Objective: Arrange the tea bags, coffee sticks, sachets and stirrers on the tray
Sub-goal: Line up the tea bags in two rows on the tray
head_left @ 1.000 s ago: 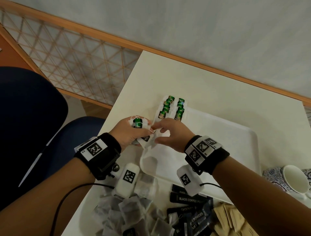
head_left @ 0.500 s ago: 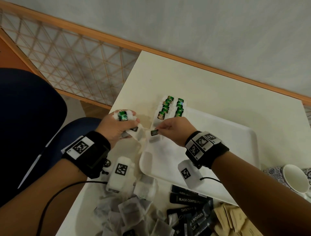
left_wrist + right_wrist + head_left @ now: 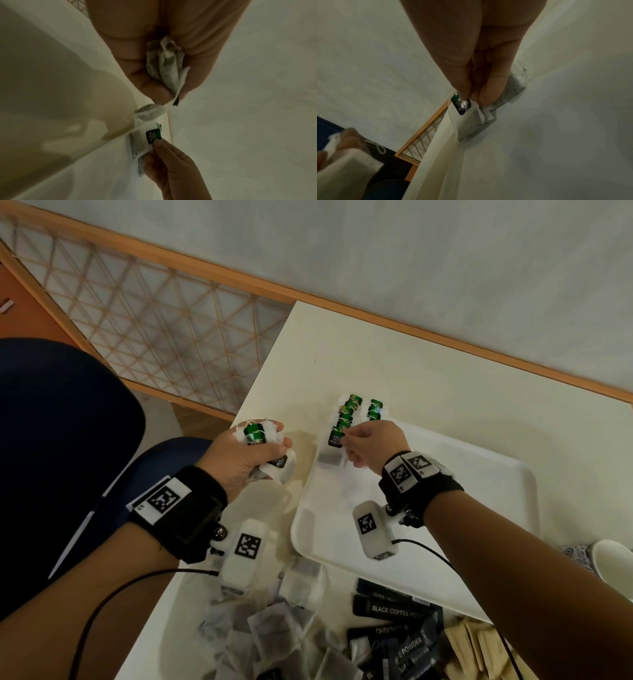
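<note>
Just under the fingertips of the right hand lies a white paper tea bag with a green tag, at the near end of two short rows of the same tea bags on the far left corner of the flat white plastic tray. Thumb and first finger are pinched together on the green tag, and the bag itself rests on the tray below them. The left hand waits to the side, off the tray, fingers curled tight round a small bunch of white tea bags, one green tag poking out on top.

What could go wrong? The tag hangs on a thin thread (easy to snag), so a quick lift of the fingers might drag the bag crooked or bump the row beside it. The bunch in the left hand is squashed, and one loose bag dangling below the fingers might slip out onto the pale table.

Nearer the person wait a heap of tea bags, black coffee sticks and tan paper sachets.
</note>
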`<state>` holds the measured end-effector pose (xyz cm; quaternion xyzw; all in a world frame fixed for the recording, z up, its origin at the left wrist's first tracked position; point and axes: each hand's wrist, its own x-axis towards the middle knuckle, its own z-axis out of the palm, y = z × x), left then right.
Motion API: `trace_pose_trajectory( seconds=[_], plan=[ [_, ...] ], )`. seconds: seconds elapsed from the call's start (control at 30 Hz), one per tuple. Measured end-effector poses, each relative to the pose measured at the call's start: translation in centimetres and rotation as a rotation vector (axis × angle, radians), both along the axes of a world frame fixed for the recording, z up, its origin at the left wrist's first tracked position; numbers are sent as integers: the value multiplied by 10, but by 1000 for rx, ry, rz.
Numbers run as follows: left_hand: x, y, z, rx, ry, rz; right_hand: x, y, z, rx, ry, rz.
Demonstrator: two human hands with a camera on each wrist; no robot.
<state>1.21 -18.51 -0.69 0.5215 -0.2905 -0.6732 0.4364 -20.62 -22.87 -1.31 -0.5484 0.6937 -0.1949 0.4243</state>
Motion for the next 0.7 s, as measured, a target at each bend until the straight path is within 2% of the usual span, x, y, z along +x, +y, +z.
trace_pose_trajectory(
  seconds=[0.17,0.27,0.33,0.4,0.5,0.63,0.7],
  plan=[
    [-14,0,1,-4,-13,-77,-5,3,5,-87,113,59],
    [-24,2,4,-8,-7,-112,-8,12,12,-195,71,90],
    [-33,4,7,-9,12,-123,-6,21,18,-106,-39,193],
    [-41,6,8,-30,29,-139,-4,33,23,61,-221,315],
    [-51,7,7,-51,41,-140,-6,47,26,174,-409,341],
    [-57,7,1,-3,52,-119,-18,55,29,149,-276,300],
    [-59,8,-2,32,53,-145,-26,57,28,109,-264,204]
  ],
)
